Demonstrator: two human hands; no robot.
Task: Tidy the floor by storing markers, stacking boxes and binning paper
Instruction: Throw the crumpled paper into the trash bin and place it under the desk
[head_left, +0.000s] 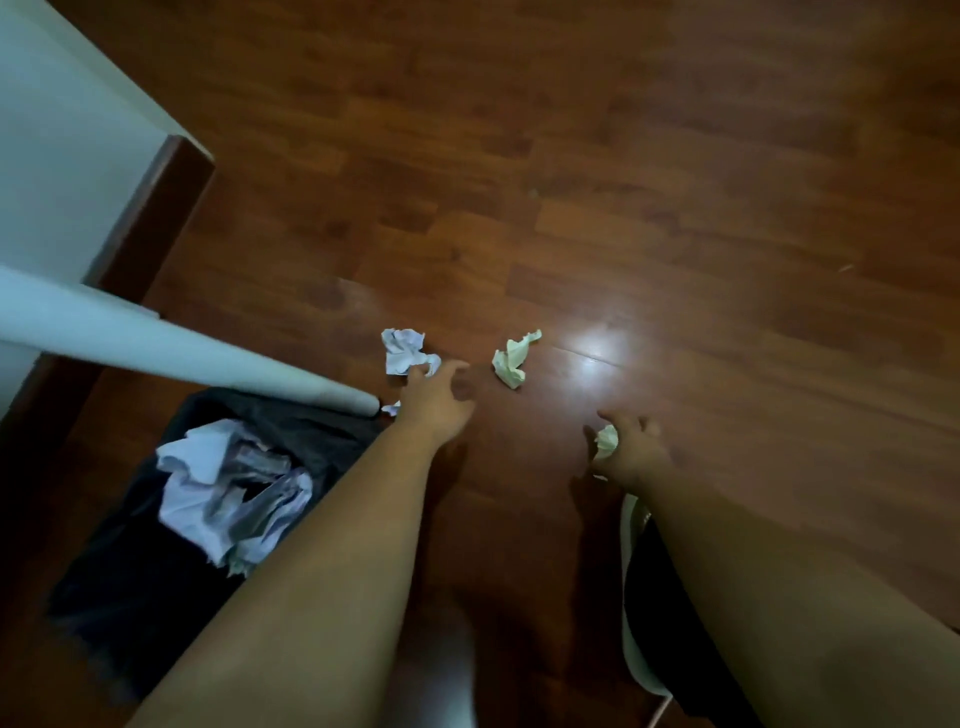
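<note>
A crumpled white paper (404, 351) lies on the wooden floor, and my left hand (435, 402) reaches over its near edge with fingers spread, touching it. To the right lies a crumpled pale yellow paper (513, 358), untouched. My right hand (632, 447) is closed around a small pale paper ball (607, 440) just above the floor. At the lower left stands a dark bin (130, 561) lined with a black bag and holding several crumpled white papers (228, 493). No markers or boxes are in view.
A white table leg (171, 348) slants down to the floor beside the bin. A white wall with a dark wooden skirting board (156, 208) runs along the left. A small paper scrap (390, 408) lies by the leg's foot. Bare wooden floor stretches ahead and right.
</note>
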